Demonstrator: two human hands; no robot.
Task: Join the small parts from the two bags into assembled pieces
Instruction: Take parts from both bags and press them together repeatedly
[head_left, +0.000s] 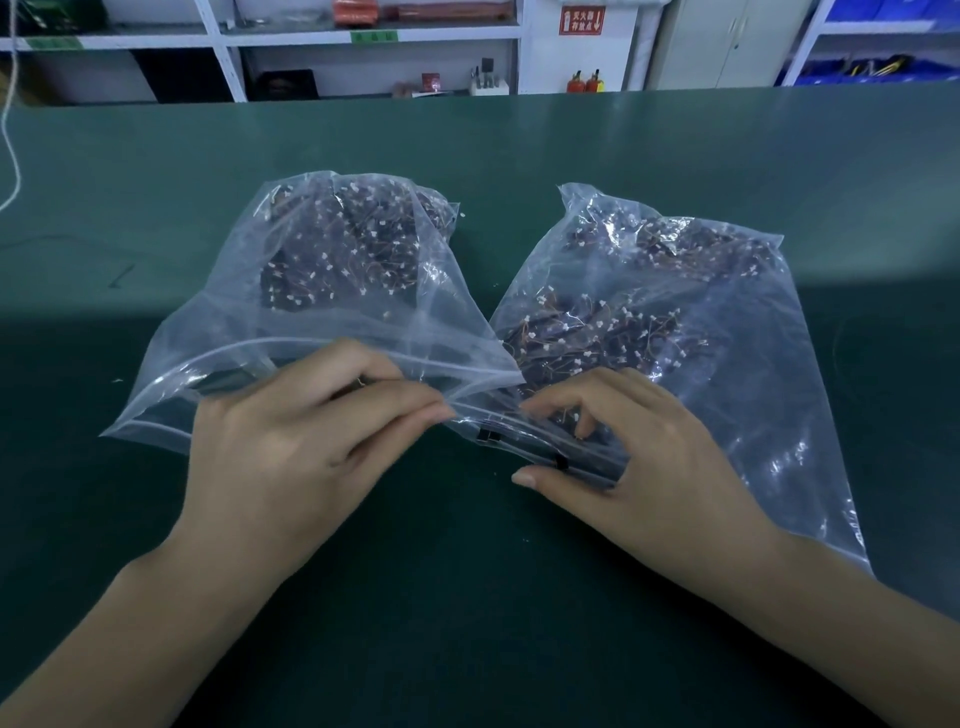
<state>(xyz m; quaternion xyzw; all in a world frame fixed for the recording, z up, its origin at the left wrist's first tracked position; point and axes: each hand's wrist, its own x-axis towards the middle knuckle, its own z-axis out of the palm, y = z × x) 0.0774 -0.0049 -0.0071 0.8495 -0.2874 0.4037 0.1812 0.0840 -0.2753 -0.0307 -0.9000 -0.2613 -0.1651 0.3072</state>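
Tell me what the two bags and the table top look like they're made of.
Both the left bag and the right bag look like thin clear plastic film: see-through, crinkled, with glossy highlights. The table seems covered in a dark green matte mat, perhaps rubber or vinyl; it shows only soft, dull reflections.

Both my forearms come in bare from the near edge, angled inward toward the left bag (311, 291), my landmark. My left hand (291, 441) lies at that bag's near opening, back up, fingers curled with the tips inside the mouth, thumb stretched along its rim. My right hand (639, 457) sits just right of the landmark's near corner, back up, fingers arched and bent, thumb splayed out low toward my left hand.
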